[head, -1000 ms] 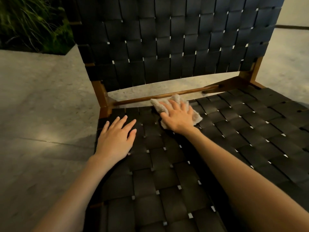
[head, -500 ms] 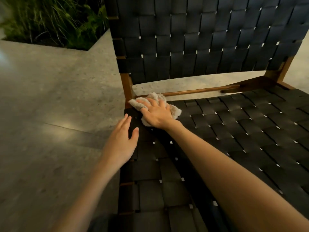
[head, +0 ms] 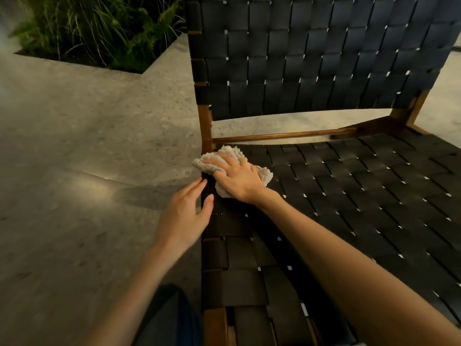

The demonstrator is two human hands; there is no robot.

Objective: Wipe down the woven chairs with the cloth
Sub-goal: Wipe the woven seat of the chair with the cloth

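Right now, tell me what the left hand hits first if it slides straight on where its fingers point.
Likely the cloth under the right hand, just ahead of the left hand; depth unclear.

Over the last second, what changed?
The right hand slid the cloth left along the back of the seat to its rear left corner; the left hand shifted to the seat's left edge. Unchanged: right hand presses the cloth flat, left holds nothing.
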